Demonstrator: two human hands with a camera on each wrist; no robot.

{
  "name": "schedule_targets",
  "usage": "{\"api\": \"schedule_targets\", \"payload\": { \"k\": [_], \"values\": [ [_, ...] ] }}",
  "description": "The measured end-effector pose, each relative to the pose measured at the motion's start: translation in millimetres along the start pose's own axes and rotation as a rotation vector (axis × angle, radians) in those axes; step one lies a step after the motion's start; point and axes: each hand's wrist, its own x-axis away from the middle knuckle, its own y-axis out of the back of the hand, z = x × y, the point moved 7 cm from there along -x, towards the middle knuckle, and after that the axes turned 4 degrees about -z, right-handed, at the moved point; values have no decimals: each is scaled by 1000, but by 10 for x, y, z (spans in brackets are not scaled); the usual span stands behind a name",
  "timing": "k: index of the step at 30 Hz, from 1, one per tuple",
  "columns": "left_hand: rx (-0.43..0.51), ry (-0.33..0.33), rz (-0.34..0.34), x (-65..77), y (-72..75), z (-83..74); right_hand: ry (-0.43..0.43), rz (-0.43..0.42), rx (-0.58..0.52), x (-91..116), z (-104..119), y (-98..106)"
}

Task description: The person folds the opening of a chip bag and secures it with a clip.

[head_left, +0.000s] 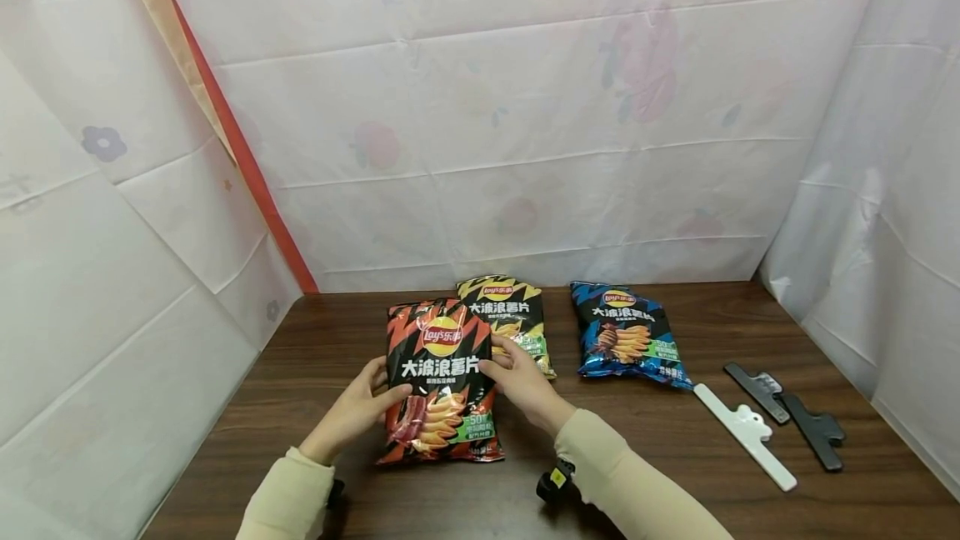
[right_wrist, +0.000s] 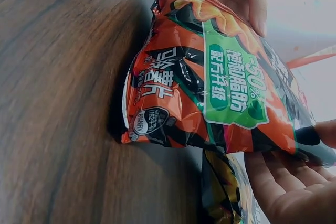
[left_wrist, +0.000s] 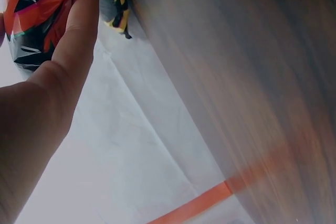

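A red and black bag of Lay's potato chips (head_left: 441, 373) is held between my two hands, its printed front facing me. My left hand (head_left: 352, 408) grips the left edge, thumb across the front and the other fingers behind. At the right edge my right hand (head_left: 528, 386) pinches the bag with the thumb in front; the right wrist view shows its fingers (right_wrist: 262, 182) behind the bag. The bag's lower edge is close over the table in that view. Partly covered by it is a yellow and black chip bag (head_left: 517, 307) farther back.
A blue chip bag (head_left: 626, 332) lies at the back right of the wooden table (head_left: 315, 340). Nearer the right edge are a white bag clip (head_left: 742, 432) and two dark clips, one grey (head_left: 757, 394) and one black (head_left: 813, 430). White patterned sheets (head_left: 525, 107) enclose the back and sides.
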Motion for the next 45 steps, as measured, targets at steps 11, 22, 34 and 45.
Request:
{"api": "schedule_targets", "payload": {
  "k": [11,22,34,45],
  "values": [
    [32,-6,14,2,-203,-71,3,-61,6,64,-33,203],
    [105,-29,42,-1,-406,-124,-21,-118,30,152,-38,415],
    [114,-56,23,-34,-567,-191,-15,-146,39,207,-24,607],
    [157,-89,79,-58,-740,-270,5,-143,-27,248,-17,774]
  ]
}}
